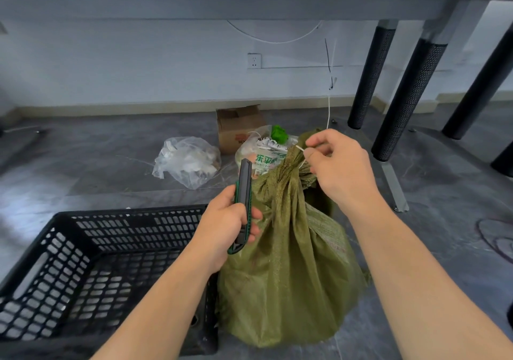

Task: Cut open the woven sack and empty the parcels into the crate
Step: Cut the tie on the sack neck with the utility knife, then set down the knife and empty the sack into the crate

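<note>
Head view, only one.

Woven sack: olive green and full. It stands on the floor, centre to lower right of the frame. Its neck is bunched and tied off with a thin white tie, fabric creased below the knot. No print readable on it.

Crate: black plastic lattice, lower left, on the floor just beside the sack. The sack's left side looks pressed against the crate's right wall.

Right hand: at the sack's neck, grip pinched on the white tie, thumb and forefinger together on it.

Left hand: grip clamped round a black-and-green utility knife, tip pointing up, just left of the sack's neck. Can't tell if the blade is out.

Writing: the white bag behind the sack has green print, "乐平" with "DONG PIN..." under it, the rest hidden by the sack. A bright green lump sits on top of it.

Around:
- clear plastic bag of pale scraps, centre
- open cardboard box behind the white bag
- wall socket, upper centre
- white cable hanging down the wall
- black perforated counter legs, upper right, well apart from the sack
</note>
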`<state>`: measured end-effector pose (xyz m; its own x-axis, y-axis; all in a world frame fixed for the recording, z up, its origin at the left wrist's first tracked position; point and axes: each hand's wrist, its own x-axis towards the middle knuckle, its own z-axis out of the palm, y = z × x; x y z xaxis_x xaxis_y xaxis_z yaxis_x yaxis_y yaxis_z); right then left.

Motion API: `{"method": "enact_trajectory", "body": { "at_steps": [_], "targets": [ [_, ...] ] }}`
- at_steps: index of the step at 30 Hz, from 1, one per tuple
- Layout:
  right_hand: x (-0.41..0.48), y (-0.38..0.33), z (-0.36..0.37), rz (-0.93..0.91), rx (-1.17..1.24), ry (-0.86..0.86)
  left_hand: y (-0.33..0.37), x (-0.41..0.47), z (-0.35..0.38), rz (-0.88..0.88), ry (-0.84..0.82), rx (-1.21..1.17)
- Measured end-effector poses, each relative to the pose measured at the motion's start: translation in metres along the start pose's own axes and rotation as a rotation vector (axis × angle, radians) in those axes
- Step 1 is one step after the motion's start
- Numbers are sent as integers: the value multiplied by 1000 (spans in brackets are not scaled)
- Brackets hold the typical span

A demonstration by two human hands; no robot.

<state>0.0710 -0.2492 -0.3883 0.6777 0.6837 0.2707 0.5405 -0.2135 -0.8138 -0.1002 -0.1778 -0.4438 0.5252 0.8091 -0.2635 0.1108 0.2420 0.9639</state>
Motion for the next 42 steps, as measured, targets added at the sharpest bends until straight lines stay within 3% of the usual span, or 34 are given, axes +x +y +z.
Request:
{"method": "enact_trajectory", "body": {
  "at_steps": [7, 12, 19, 33, 42],
  "targets": [
    [-5, -14, 5, -84, -3, 39, 3, -1, -2, 46, -1, -31],
    [-18, -6, 41, -34, 41, -103, 3, -2, -9, 83, 13, -39],
    [-40, -24, 104, -229, 64, -140, 4, -9, -65, 144, 217, 33],
    [-169, -86, 260, -366, 168, -704, -66, -113, -236, -49, 724, -15],
    [-281, -40, 341, -246, 17, -1054, -154, -179, -296, -293, 901, 12]
  ]
}}
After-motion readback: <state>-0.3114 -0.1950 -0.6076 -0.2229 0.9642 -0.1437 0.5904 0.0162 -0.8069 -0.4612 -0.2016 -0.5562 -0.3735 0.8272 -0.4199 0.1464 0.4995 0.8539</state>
